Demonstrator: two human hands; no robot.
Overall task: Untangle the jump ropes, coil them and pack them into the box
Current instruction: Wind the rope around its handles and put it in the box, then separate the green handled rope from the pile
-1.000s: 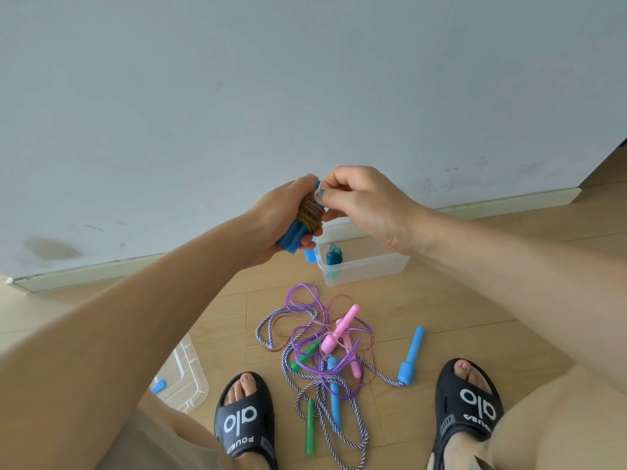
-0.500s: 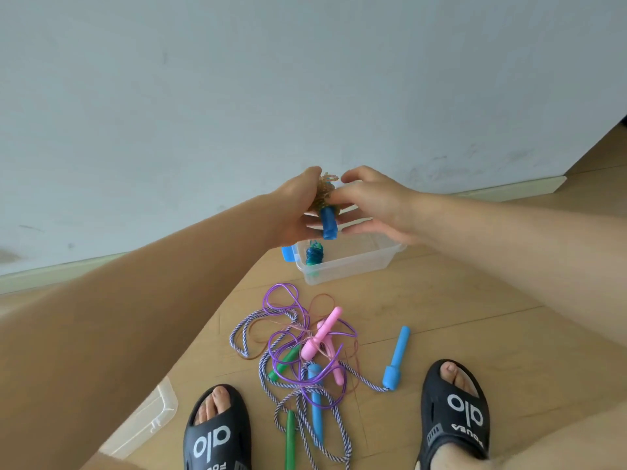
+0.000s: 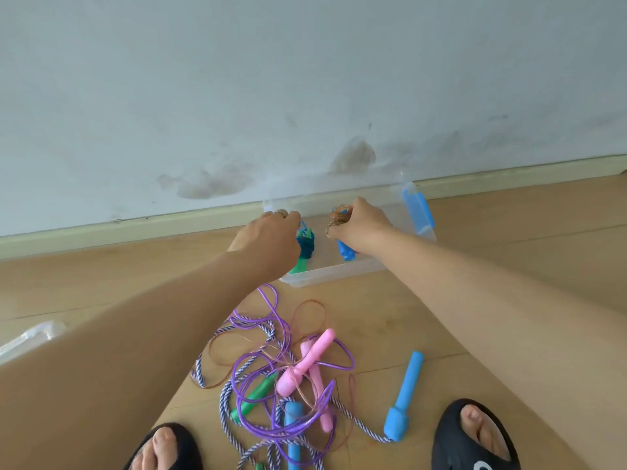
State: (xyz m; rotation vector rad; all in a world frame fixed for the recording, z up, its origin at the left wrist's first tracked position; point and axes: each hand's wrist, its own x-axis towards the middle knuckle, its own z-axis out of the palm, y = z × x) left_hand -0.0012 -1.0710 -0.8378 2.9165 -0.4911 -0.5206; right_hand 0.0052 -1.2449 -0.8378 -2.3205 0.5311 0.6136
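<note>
- Two hands reach into the clear plastic box point(image 3: 339, 271), which sits on the wooden floor point(image 3: 475, 259) against the skirting of the wall point(image 3: 305, 79), its blue latch point(image 3: 418, 212) at the far right end.
- Right hand point(image 3: 361, 228) has its fingers curled round a coiled brownish rope bundle point(image 3: 337, 218), whose blue handles point(image 3: 346, 251) point down inside the box, near the middle.
- Left hand point(image 3: 268, 239) is over the box's left end, touching or just beside a second coiled bundle, teal rope with a green handle point(image 3: 303, 252), lying in the box; I cannot tell whether its fingers are gripping it.
- Several ropes remain tangled on the floor near the front edge of the view: a purple rope point(image 3: 271, 337), a blue-and-white twisted rope point(image 3: 225, 395), pink handles point(image 3: 305, 364), a green handle point(image 3: 252, 398) and a loose blue handle point(image 3: 405, 398).
- One clear lid point(image 3: 27, 337) lies at the far left.
- Both feet wear black slides point(image 3: 471, 439) at the bottom.
</note>
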